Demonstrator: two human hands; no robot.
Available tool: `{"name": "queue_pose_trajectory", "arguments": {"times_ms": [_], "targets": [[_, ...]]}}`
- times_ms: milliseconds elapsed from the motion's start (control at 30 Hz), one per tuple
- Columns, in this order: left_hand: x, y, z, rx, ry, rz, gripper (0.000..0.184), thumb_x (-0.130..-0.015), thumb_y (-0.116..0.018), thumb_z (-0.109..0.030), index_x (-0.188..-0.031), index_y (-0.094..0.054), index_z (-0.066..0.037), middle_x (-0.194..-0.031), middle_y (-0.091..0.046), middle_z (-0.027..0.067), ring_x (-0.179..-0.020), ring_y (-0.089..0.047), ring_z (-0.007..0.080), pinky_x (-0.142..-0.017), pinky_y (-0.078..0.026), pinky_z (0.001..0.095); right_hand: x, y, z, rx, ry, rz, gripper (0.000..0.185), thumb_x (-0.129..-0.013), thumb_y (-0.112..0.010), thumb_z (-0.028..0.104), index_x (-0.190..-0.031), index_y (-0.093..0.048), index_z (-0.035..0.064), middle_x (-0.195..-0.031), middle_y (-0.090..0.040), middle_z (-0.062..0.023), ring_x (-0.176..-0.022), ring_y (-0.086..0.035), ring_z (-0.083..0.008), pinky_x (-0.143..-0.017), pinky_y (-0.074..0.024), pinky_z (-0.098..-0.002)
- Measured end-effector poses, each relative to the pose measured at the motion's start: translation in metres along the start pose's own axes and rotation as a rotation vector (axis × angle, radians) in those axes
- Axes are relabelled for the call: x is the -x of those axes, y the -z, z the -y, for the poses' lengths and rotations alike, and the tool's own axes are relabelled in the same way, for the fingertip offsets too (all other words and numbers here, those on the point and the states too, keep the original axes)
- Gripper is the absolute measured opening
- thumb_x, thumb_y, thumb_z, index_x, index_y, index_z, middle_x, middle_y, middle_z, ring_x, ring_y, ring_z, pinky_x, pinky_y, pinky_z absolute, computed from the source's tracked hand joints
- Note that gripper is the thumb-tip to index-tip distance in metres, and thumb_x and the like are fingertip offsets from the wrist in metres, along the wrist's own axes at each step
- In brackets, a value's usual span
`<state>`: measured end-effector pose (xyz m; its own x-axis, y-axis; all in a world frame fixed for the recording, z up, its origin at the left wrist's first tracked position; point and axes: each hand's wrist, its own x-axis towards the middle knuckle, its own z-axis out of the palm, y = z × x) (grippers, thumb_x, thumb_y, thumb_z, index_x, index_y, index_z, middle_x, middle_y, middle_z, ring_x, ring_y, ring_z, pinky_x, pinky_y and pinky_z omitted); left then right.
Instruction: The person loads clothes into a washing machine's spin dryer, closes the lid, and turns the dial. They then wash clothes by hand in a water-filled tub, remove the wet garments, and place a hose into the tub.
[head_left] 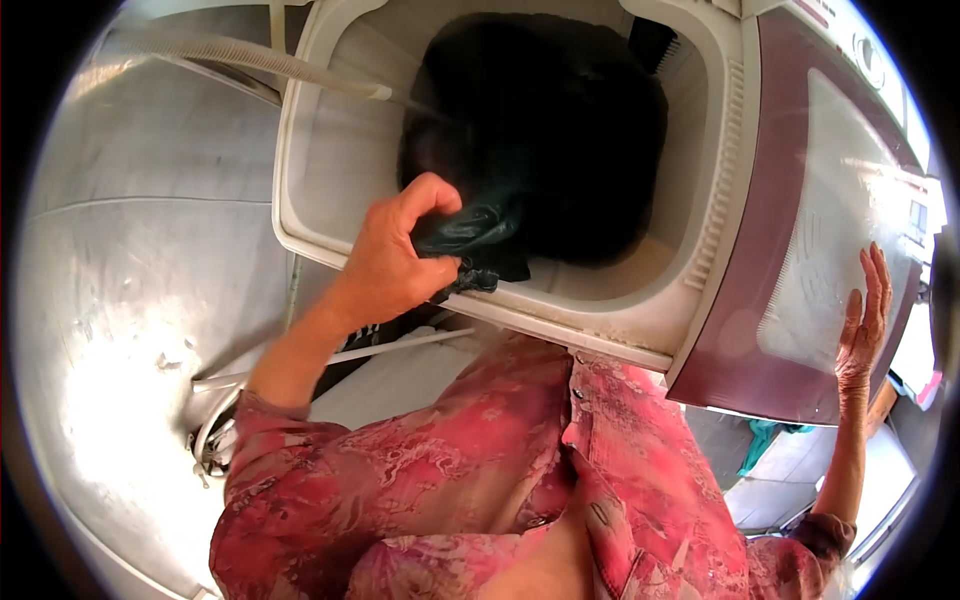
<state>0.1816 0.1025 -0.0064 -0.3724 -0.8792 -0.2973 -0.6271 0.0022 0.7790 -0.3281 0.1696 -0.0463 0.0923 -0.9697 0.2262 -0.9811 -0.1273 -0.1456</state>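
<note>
Left of centre, my left hand (pixel 395 250) curls finger and thumb around bunched dark cloth (pixel 470 228). From my grip its folds run rightward and slightly up into the white tub (pixel 340 170). My right hand (pixel 865 325), farther off at far right, grasps nothing, fingers extended by the maroon panel (pixel 775 130).

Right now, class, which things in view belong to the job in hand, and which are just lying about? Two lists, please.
In the job:
- left hand, curled around dark cloth
- tub
- hose, its end over the tub
- right hand, open at the maroon-edged cover

Seemingly just lying about:
- teal cloth, low right
- white pipe, low left; its use is unclear
</note>
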Motion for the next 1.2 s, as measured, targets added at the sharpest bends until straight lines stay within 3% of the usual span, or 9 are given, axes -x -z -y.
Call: {"name": "queue_pose_trajectory", "arguments": {"times_ms": [233,333,433,567,733,900,967,1167,1200], "targets": [[0.004,-0.041,0.034,0.191,-0.115,-0.436,0.029,-0.061,-0.061,0.004,-0.085,-0.048,-0.004,-0.076,-0.049,0.0025,-0.070,-0.046,0.0099,-0.065,-0.039,0.0218,-0.043,0.030,0.104,0.110,0.206,-0.154,0.032,-0.086,-0.057,0.004,-0.117,-0.058,0.0109,-0.124,-0.056,-0.0096,-0.123,-0.046,-0.0287,-0.103,-0.0375,-0.0408],[0.008,-0.039,0.036,0.221,-0.212,-0.491,0.029,-0.061,-0.062,0.005,-0.085,-0.048,-0.005,-0.076,-0.049,0.0032,-0.070,-0.046,0.0113,-0.066,-0.040,0.0223,-0.089,0.018,0.209,-0.241,0.366,0.299,0.034,-0.080,-0.059,0.003,-0.114,-0.058,0.0048,-0.111,-0.057,-0.0125,-0.109,-0.051,-0.0315,-0.092,-0.0449,-0.0400],[0.015,-0.036,0.042,0.306,-0.273,-0.495,0.031,-0.061,-0.063,0.006,-0.084,-0.047,-0.005,-0.077,-0.048,0.0032,-0.070,-0.045,0.0110,-0.065,-0.038,0.0224,-0.119,-0.047,0.268,-0.474,0.382,0.737,0.082,-0.071,-0.070,0.005,-0.141,-0.028,0.0131,-0.134,-0.040,-0.0173,-0.115,-0.047,-0.0387,-0.095,-0.0428,-0.0419],[0.012,-0.038,0.040,0.668,-0.308,-0.550,0.035,-0.059,-0.065,0.004,-0.086,-0.047,-0.007,-0.077,-0.046,0.0018,-0.069,-0.044,0.0104,-0.062,-0.038,0.0230,-0.132,-0.141,0.308,-0.768,0.558,0.675,0.067,-0.062,-0.078,0.012,-0.122,-0.046,0.0110,-0.118,-0.053,-0.0183,-0.102,-0.056,-0.0371,-0.085,-0.0481,-0.0422],[0.001,0.001,-0.019,1.033,-0.502,-0.590,0.036,-0.060,-0.061,0.006,-0.087,-0.042,-0.008,-0.076,-0.043,0.0006,-0.067,-0.040,0.0080,-0.060,-0.037,0.0209,-0.146,-0.083,0.319,-0.794,0.541,0.270,0.039,-0.064,-0.068,0.001,-0.100,-0.054,0.0042,-0.087,-0.059,-0.0166,-0.089,-0.058,-0.0359,-0.076,-0.0493,-0.0393],[-0.015,0.045,-0.125,0.703,-0.820,-0.731,0.044,-0.056,-0.057,-0.002,-0.099,-0.052,-0.005,-0.096,-0.053,0.0082,-0.088,-0.054,0.0180,-0.080,-0.045,0.0292,-0.173,0.028,0.253,-0.304,0.658,-0.223,0.028,-0.070,-0.067,0.000,-0.095,-0.057,0.0052,-0.086,-0.060,-0.0094,-0.087,-0.059,-0.0250,-0.076,-0.0493,-0.0343],[-0.019,0.056,-0.150,-0.533,-0.930,-1.004,0.052,-0.068,-0.069,-0.020,-0.113,-0.054,0.003,-0.117,-0.056,0.0171,-0.102,-0.057,0.0222,-0.091,-0.043,0.0319,-0.183,0.066,0.212,-0.013,0.672,-0.387,0.024,-0.073,-0.067,0.000,-0.094,-0.058,0.0056,-0.086,-0.060,-0.0065,-0.087,-0.059,-0.0207,-0.076,-0.0493,-0.0323],[-0.065,0.033,-0.312,0.173,-0.777,0.406,0.041,-0.075,-0.057,-0.025,-0.094,-0.059,0.011,-0.094,-0.061,0.0289,-0.092,-0.061,0.0320,-0.077,-0.049,0.0421,-0.200,0.141,-0.018,0.173,0.666,-0.346,0.030,-0.078,-0.066,0.004,-0.106,-0.057,0.0044,-0.099,-0.063,-0.0093,-0.092,-0.061,-0.0203,-0.082,-0.0490,-0.0341],[-0.084,0.024,-0.296,0.174,-0.751,0.422,0.041,-0.075,-0.057,-0.025,-0.094,-0.059,0.011,-0.094,-0.061,0.0289,-0.092,-0.061,0.0320,-0.077,-0.049,0.0421,-0.191,0.132,-0.065,0.108,0.760,-0.265,0.032,-0.078,-0.066,0.005,-0.109,-0.056,0.0041,-0.102,-0.063,-0.0101,-0.094,-0.061,-0.0207,-0.083,-0.0489,-0.0347]]}}
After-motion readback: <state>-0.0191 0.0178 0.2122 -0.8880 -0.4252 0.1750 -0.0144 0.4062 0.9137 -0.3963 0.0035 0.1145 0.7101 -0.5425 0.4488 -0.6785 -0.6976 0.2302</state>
